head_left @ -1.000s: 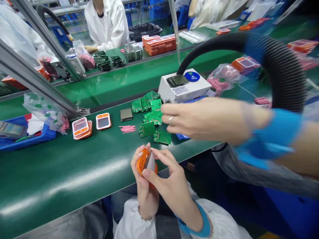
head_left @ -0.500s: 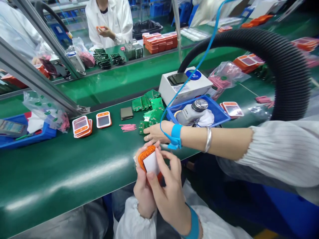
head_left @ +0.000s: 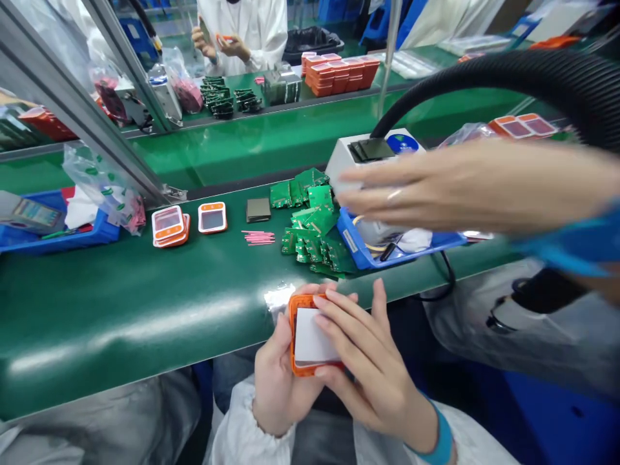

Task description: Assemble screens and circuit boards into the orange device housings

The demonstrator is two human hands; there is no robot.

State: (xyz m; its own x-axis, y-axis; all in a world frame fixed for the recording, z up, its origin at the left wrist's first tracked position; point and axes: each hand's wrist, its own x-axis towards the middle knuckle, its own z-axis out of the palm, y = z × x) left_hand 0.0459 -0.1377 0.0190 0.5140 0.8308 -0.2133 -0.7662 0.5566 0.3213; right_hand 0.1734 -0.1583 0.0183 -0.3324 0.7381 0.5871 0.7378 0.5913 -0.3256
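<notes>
Low in the head view, an orange plastic case (head_left: 301, 371) lies face up between my two hands, past the bench edge. A pale grey-white panel (head_left: 312, 339) sits inside its rim. My left hand (head_left: 283, 384) holds the case from the left and below, thumb along the side. My right hand (head_left: 378, 368), with a blue wrist strap, rests its fingers over the panel and upper rim, thumb at the lower edge. Green circuit boards (head_left: 312, 248) lie in a pile beyond, beside pink strips (head_left: 259, 237) and a stack of dark square panels (head_left: 258, 210).
Another person's blurred hand (head_left: 455, 184) reaches in from the right above a blue tray (head_left: 356, 248). Finished-looking orange-and-white cases (head_left: 212, 217) stand left on the green bench (head_left: 145, 310). A black hose (head_left: 465, 74) arches overhead. Across the bench, a co-worker (head_left: 242, 32) handles an orange part.
The neighbour's hand has lifted from the circuit boards and swung right, above the tray. My case has turned flatter, and my right fingers have spread across its panel. The view has shifted slightly.
</notes>
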